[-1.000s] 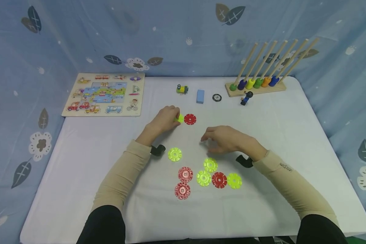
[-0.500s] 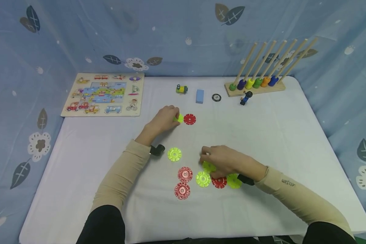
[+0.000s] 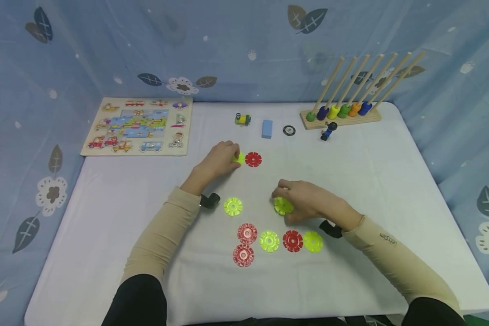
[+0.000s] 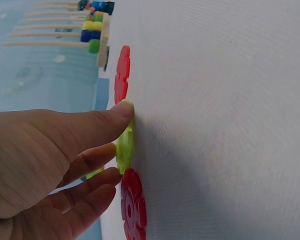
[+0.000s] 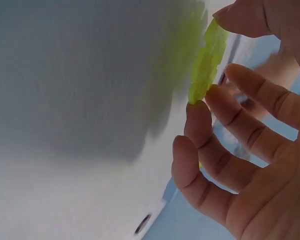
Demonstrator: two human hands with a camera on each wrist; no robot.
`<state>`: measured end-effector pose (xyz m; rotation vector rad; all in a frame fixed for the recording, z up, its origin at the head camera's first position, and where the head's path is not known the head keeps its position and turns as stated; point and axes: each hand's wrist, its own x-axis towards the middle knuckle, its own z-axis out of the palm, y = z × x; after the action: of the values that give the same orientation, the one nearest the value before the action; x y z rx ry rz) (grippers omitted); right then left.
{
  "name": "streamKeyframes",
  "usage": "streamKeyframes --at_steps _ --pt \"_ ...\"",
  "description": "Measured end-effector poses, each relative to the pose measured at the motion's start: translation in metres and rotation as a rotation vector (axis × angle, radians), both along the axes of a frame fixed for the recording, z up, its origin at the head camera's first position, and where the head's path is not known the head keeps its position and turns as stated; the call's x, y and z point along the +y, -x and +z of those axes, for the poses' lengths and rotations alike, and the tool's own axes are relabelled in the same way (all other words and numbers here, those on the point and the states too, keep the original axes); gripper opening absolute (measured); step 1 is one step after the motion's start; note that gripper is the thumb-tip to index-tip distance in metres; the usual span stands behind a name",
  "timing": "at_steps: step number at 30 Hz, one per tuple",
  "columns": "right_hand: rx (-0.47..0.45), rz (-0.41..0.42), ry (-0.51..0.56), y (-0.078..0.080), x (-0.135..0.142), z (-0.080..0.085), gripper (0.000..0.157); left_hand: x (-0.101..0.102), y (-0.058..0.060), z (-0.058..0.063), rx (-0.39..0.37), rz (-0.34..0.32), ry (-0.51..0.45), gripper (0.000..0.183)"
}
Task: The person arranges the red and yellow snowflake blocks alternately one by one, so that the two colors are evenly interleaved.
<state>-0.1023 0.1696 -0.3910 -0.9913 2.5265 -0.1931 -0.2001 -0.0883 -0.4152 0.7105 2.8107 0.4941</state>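
My left hand (image 3: 217, 162) pinches a yellow-green notched plastic disc (image 4: 125, 145) by its edges on the white table. In the left wrist view, one red notched disc (image 4: 123, 75) and another red disc (image 4: 132, 206) lie at its two ends in a line; the hand hides the latter in the head view. Between thumb and fingertips, my right hand (image 3: 307, 199) holds another yellow-green disc (image 5: 209, 62), raised off the cloth with its shadow beside it. Nearer the front lie loose discs: a yellow-green disc (image 3: 269, 241), a red disc (image 3: 293, 241) and several others.
A wooden picture puzzle (image 3: 138, 147) lies at the back left. Along the back are a small toy train (image 3: 242, 119), a blue block (image 3: 266, 129), a black ring-like disc (image 3: 289, 130), a small figure (image 3: 328, 131) and a pegged bead rack (image 3: 346, 121).
My right hand has reached down to the front group of discs, taken the upper yellow-green one and lifted it away. A neighbouring yellow-green disc has shifted slightly left. My left hand stays put.
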Motion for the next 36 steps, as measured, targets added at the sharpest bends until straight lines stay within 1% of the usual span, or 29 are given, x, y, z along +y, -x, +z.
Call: streamKeyframes --at_steps 3,7,11,17,21,25,29,32,36 --pt "0.038 -0.035 0.049 0.016 0.006 0.0 0.055 -0.001 0.0 0.0 -0.001 0.001 -0.002 0.024" --pt "0.044 -0.083 0.079 0.039 0.009 -0.001 0.058 -0.002 0.001 0.0 -0.001 -0.002 -0.002 0.024" --pt "0.042 -0.11 0.08 0.063 0.007 -0.002 0.059 -0.002 0.001 -0.001 -0.001 0.001 0.005 0.024" --pt "0.053 -0.128 0.081 0.098 0.0 -0.002 0.06 -0.002 0.0 0.0 0.001 0.001 0.007 0.024" --pt "0.036 -0.136 0.083 0.115 -0.006 -0.004 0.06 -0.001 -0.001 0.001 -0.006 0.006 0.007 0.024" --pt "-0.003 -0.134 0.073 0.123 -0.012 -0.008 0.059 0.0 -0.001 0.002 -0.008 0.004 0.01 0.024" --pt "-0.028 -0.125 0.072 0.126 -0.018 -0.011 0.058 0.001 -0.002 0.002 -0.001 0.003 0.02 0.024" --pt "-0.018 -0.126 0.068 0.125 -0.02 -0.011 0.056 0.001 -0.002 0.002 0.004 0.001 0.021 0.024" --pt "0.019 -0.119 0.062 0.122 -0.019 -0.007 0.053 0.0 -0.001 0.002 -0.002 0.004 0.012 0.024"
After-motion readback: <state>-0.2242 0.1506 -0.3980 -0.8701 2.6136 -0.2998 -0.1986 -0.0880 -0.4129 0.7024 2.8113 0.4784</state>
